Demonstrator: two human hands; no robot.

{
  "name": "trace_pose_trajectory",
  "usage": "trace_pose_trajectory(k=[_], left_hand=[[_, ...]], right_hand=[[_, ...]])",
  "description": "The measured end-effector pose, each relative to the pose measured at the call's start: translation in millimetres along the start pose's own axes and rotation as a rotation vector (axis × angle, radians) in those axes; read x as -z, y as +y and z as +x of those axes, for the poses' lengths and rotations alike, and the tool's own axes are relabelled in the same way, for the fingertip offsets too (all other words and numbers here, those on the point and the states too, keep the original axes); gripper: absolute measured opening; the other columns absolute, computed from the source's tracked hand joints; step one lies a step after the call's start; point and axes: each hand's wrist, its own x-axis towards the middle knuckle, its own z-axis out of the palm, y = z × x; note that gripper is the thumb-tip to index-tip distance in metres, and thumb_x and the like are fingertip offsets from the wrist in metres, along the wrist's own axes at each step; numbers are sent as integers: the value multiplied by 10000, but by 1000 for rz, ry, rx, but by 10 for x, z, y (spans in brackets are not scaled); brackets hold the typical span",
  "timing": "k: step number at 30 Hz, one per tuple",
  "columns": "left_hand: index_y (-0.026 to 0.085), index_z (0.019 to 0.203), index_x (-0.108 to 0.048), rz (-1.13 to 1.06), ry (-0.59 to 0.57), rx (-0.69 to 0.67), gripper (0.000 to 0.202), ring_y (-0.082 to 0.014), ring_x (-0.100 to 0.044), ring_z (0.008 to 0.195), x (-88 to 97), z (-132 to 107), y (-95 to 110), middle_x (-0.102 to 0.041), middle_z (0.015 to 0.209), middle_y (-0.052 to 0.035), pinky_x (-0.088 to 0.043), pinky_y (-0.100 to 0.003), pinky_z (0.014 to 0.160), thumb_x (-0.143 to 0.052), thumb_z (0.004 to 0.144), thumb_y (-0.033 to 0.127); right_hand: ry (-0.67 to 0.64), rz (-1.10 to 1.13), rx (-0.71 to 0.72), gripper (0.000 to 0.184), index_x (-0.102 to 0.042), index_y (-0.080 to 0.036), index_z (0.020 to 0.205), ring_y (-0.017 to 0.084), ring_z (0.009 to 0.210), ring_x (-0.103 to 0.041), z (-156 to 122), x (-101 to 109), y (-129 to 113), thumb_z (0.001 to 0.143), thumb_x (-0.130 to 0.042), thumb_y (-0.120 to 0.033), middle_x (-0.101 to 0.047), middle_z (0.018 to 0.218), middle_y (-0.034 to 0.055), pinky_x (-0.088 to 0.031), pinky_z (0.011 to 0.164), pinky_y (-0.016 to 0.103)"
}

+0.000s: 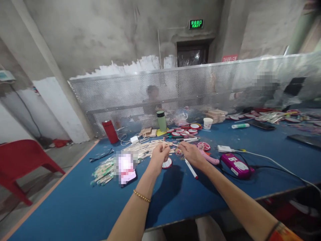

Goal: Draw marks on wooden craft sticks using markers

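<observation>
My left hand [159,157] is closed in a pinch, with a thin pale wooden stick [164,142] poking up from its fingers. Close by on the right, my right hand [192,154] has its fingertips pressed together above a pile of small coloured bands [178,152]; what they grip, if anything, is too small to make out. Partly hidden below my left hand lies a round white disc with a red rim [167,163]. Loose wooden sticks [152,146] spread behind both hands. A white marker with a red end [191,169] lies under my right wrist.
Left of my hands are a lit phone [127,169] and bagged sticks [101,170]. A red bottle [109,132], green bottle [162,122] and paper cup [207,124] stand behind. Rightward lie a pink-handled tool [210,157] and a cabled purple device [235,165]. A perforated metal screen [130,90] borders the table.
</observation>
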Motion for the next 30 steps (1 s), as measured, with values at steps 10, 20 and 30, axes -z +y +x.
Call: trace_pose_trajectory(k=[10,20,30], left_hand=[[178,729,-481,-50,-53,86,326,-16,-298,337,28,43,-60,-466,527,75,-143,-188,385,-740,651,361],[180,739,-488,52,-114,196,311,-32,-364,329,-96,-29,-107,-525,530,60,-176,-176,357,-752,667,329],[155,635,-548,-36,-169,193,374,-20,-326,332,-245,-125,-127,-495,488,52,-165,-199,366,-820,599,409]], right_hand=[[-48,470,-201,377,-642,-175,995,127,467,-489,81,79,78,958,-359,-421,-605,649,2,-372,448,227],[-286,-132,-193,271,-674,-122,944,279,846,-669,-161,155,209,940,-468,-298,-705,882,176,-486,739,358],[-144,947,-357,558,-490,-185,1217,166,520,-550,-141,577,-71,970,-277,-637,-703,802,81,-431,480,270]])
